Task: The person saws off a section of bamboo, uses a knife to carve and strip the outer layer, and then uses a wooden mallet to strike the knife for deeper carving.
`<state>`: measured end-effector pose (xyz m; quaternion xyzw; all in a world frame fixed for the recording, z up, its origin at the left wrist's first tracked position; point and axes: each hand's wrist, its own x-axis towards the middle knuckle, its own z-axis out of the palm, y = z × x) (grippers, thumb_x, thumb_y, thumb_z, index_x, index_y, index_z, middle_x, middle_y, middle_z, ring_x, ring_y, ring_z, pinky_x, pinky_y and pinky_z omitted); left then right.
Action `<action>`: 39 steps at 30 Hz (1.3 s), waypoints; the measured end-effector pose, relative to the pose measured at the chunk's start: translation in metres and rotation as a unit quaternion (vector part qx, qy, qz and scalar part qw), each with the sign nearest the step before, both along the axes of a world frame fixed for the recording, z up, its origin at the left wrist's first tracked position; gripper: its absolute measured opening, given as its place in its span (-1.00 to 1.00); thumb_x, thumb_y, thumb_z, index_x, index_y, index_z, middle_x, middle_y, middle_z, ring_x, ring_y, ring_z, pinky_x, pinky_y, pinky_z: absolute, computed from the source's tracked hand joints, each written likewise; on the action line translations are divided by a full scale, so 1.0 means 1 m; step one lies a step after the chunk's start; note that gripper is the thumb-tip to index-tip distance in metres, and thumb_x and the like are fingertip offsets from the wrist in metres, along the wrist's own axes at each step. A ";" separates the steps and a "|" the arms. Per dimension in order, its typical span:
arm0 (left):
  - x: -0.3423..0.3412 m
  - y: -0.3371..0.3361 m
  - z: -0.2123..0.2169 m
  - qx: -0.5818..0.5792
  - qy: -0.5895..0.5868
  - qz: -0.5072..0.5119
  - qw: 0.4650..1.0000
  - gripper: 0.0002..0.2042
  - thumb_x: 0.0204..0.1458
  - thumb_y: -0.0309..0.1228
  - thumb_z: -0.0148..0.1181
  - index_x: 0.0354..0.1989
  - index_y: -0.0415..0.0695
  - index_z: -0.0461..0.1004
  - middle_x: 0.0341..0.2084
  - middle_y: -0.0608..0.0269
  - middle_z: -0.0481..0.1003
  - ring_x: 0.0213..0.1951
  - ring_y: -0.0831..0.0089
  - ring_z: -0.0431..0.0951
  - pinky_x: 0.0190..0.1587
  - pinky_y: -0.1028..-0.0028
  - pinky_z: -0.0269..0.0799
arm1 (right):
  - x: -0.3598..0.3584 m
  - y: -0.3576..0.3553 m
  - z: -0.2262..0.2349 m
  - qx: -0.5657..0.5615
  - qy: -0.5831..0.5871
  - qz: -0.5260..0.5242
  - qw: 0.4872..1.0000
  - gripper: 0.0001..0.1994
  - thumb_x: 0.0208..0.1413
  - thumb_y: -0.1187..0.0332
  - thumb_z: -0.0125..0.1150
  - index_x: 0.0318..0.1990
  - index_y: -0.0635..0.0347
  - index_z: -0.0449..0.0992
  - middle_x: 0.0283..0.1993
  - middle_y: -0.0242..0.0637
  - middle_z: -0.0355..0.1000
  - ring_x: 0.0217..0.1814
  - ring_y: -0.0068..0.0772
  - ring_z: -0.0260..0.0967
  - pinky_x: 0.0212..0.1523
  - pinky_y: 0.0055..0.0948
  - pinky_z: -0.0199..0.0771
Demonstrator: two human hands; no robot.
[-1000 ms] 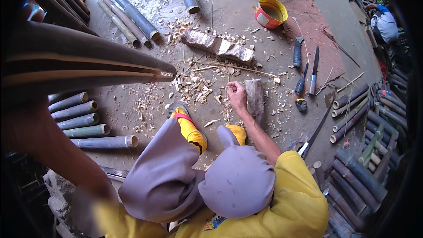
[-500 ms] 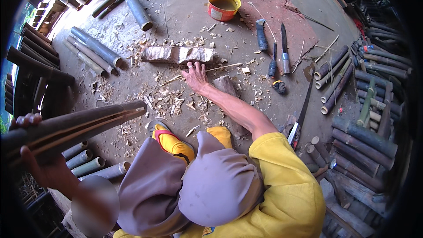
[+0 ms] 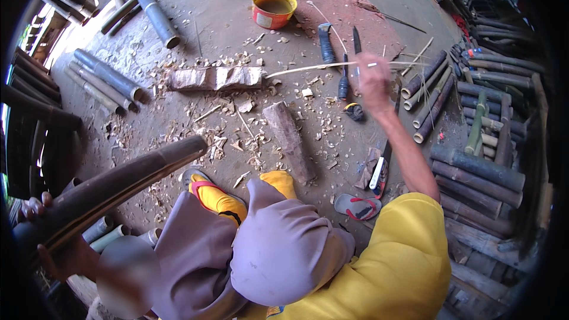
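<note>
My left hand [image 3: 70, 259] grips a dark bamboo pole [image 3: 112, 192] from below, fingers curled over its far side. The pole slants up to the right and has a long split along its lower side. My right hand [image 3: 374, 80], blurred by motion, is raised over the tools on the floor with a thin pale bamboo strip [image 3: 314, 68] in it. The strip's left end lies beside a notched wooden block [image 3: 216, 78]. Beneath my right hand are a knife [image 3: 356, 41] and a dark-handled tool [image 3: 344, 83], with another wrapped handle [image 3: 326, 44] beside them.
Wood shavings [image 3: 261, 142] litter the floor around a short log [image 3: 290, 142]. A red-and-yellow tub [image 3: 274, 9] of brownish liquid stands farther back. Bamboo lengths lie left [image 3: 106, 74] and are stacked right [image 3: 474, 166]. A long blade [image 3: 379, 172] and a flip-flop [image 3: 358, 206] lie near my right arm.
My right hand has lifted from the floor by the wooden block and swung right, taking the thin strip along. The bamboo pole in my left hand has rolled slightly, its split now facing lower.
</note>
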<state>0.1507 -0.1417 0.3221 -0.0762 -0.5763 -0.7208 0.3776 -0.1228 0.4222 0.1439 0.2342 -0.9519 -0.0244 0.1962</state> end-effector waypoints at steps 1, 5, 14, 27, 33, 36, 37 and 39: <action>-0.002 -0.002 -0.004 0.031 -0.002 0.013 0.999 -0.40 -0.25 -0.38 0.16 0.03 -0.35 0.16 -0.17 -0.02 0.20 -0.03 0.19 0.20 0.18 0.13 -0.03 | -0.006 0.039 0.013 0.083 0.171 -0.086 0.978 -0.60 0.04 0.46 0.15 0.08 0.21 0.35 -0.02 -0.06 0.37 -0.16 -0.20 0.43 -0.18 -0.32 0.45; -0.026 0.009 -0.037 0.160 0.047 0.002 0.986 -0.37 -0.34 -0.35 0.21 0.00 -0.29 0.18 -0.27 0.11 0.21 -0.11 0.28 0.22 0.14 0.22 0.07 | 0.036 0.015 0.007 -0.523 -0.306 -0.170 0.777 -0.48 0.12 0.25 0.14 0.23 0.18 0.21 0.08 0.01 0.26 -0.19 -0.22 0.46 -0.29 -0.29 0.55; -0.053 0.054 -0.133 0.403 0.022 -0.046 0.914 -0.45 -0.13 -0.21 0.24 0.03 -0.21 0.29 -0.14 0.08 0.35 -0.01 0.22 0.32 0.20 0.12 0.12 | 0.075 -0.137 0.019 -0.680 -0.491 -0.052 0.542 -0.54 -0.02 0.11 0.25 0.02 0.08 0.39 -0.27 -0.32 0.43 -0.17 -0.47 0.38 -0.17 -0.38 0.41; -0.082 0.068 -0.178 0.408 0.047 -0.221 0.885 -0.34 -0.09 -0.06 0.30 0.16 -0.10 0.26 0.11 0.15 0.34 0.18 0.21 0.28 0.25 0.07 0.12 | 0.046 -0.116 0.190 -0.566 0.131 0.390 0.714 -0.64 -0.04 0.24 -0.07 -0.07 0.16 0.33 -0.03 -0.09 0.29 0.00 -0.12 0.28 0.07 -0.19 0.28; -0.055 0.047 -0.140 0.291 0.053 -0.198 0.934 -0.35 -0.06 -0.08 0.28 0.18 -0.11 0.23 0.09 0.17 0.36 0.15 0.23 0.33 0.27 0.07 0.09 | 0.029 -0.100 0.135 -0.675 0.104 0.242 0.689 -0.70 0.03 0.23 -0.11 -0.15 0.21 0.30 -0.19 -0.06 0.33 -0.17 -0.11 0.34 -0.12 -0.20 0.39; -0.060 0.057 -0.132 0.346 -0.013 -0.097 0.933 -0.36 -0.01 -0.16 0.24 0.20 -0.20 0.17 0.08 0.09 0.36 0.17 0.30 0.31 0.21 0.10 0.20 | 0.033 -0.092 0.113 -0.535 0.096 0.082 0.835 -0.66 0.07 0.16 -0.20 -0.19 0.25 0.32 -0.24 -0.05 0.33 -0.20 -0.10 0.35 -0.15 -0.17 0.42; -0.062 0.056 -0.114 0.269 0.064 -0.128 0.952 -0.39 0.01 -0.18 0.21 0.19 -0.21 0.18 0.08 0.08 0.36 0.17 0.31 0.30 0.21 0.11 0.20 | 0.031 -0.089 0.113 -0.757 0.012 0.070 0.650 -0.67 0.09 0.16 -0.19 -0.22 0.27 0.34 -0.23 -0.07 0.34 -0.20 -0.14 0.36 -0.15 -0.18 0.42; -0.056 0.059 -0.105 0.222 0.069 -0.166 0.959 -0.46 0.09 -0.12 0.10 0.15 -0.21 0.24 0.05 0.14 0.39 0.13 0.26 0.34 0.22 0.17 0.19 | 0.026 -0.084 0.096 -0.722 0.042 0.070 0.687 -0.70 0.11 0.23 -0.16 -0.32 0.32 0.39 -0.29 -0.13 0.35 -0.24 -0.30 0.34 -0.11 -0.31 0.35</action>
